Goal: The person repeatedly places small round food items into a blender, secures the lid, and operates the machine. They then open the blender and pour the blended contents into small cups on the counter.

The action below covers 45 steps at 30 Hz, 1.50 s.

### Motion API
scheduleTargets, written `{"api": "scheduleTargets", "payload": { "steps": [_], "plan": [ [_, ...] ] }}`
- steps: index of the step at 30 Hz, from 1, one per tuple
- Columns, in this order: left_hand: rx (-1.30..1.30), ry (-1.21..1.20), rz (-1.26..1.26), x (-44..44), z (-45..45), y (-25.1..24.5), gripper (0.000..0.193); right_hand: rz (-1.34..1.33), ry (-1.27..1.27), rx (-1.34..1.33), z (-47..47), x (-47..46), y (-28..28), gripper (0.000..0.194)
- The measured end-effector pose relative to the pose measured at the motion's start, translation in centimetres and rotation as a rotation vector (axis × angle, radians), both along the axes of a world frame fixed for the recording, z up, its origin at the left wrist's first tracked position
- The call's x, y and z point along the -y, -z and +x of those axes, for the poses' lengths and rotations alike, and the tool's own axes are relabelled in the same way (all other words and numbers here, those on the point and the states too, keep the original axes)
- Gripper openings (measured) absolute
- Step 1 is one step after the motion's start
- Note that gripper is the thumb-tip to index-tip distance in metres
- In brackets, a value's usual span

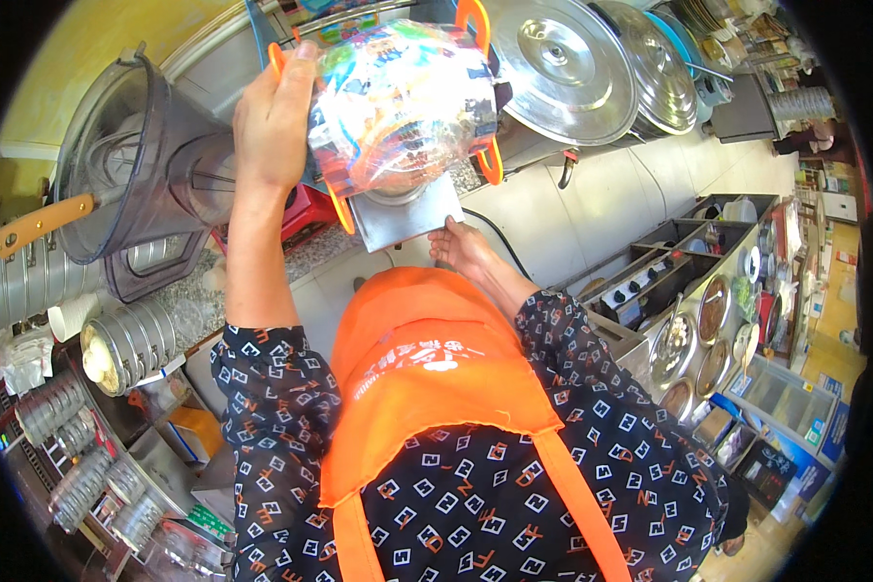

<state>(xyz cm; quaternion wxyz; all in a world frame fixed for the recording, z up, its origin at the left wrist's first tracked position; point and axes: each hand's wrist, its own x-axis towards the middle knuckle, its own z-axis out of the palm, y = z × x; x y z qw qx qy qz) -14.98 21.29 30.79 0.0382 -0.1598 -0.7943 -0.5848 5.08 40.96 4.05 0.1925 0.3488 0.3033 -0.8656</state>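
Note:
A bulky roll of colourfully printed, shiny plastic film (404,102) with orange end arms (489,164) is in front of me at the top of the view. My left hand (275,120) grips its left side, thumb up beside an orange arm. Below the roll juts a flat metal plate (407,214), with part of a round rim showing near the film. My right hand (465,247) holds the plate's near right corner, thumb on the edge and fingers curled below. The film and my left hand hide what is behind them.
To the left stand a large clear plastic hopper (109,160), a knife with a wooden handle (44,225) and stacked metal steamers (131,345). Big metal lids (556,65) lean at the upper right. A counter with food pans (673,345) stands at right, beyond the tiled floor (589,204).

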Motion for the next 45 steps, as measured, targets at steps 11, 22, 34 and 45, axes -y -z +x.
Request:
{"api": "scheduleTargets", "payload": {
  "steps": [11,22,34,45],
  "plan": [
    [0.025,-0.042,-0.026,-0.5,0.5,-0.7,0.052,0.055,0.072,-0.044,-9.3,0.4,1.7,0.03],
    [-0.006,-0.053,-0.035,-0.5,1.1,-1.7,0.037,1.067,-0.279,-0.175,-8.8,-7.0,-14.4,0.031],
    [0.003,-0.068,0.013,-0.6,1.0,-1.9,0.035,2.154,-1.243,-0.348,-24.8,-6.7,-46.8,0.03],
    [0.003,0.03,0.082,-0.2,1.0,-1.3,0.04,1.783,-1.102,-0.095,2.1,-6.3,-28.5,0.088]
  ]
}}
